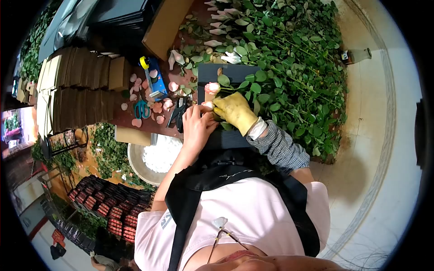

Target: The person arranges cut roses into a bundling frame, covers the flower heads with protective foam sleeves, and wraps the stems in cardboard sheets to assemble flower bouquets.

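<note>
A pale pink rose (208, 105) lies between my two hands over a dark ridged board (228, 139). My left hand (197, 127), bare, has its fingers bent and closed at the rose head's lower side. In a yellow glove, my right hand (235, 112) is closed around the rose just below its head; the stem is mostly hidden. Just beyond lies a second rose (212, 88), pink and cream, beside a small piece of brown cardboard (209, 97). A black stapler (180, 114) rests left of my left hand.
Leafy rose stems (298, 90) are heaped on the right. At left are teal scissors (142, 109), a yellow-and-blue tape dispenser (156, 83), loose petals (157, 107) and stacked cardboard pieces (81, 108). A bowl (134, 160) of white pieces stands below the table edge. A glass bottle (359, 56) lies far right.
</note>
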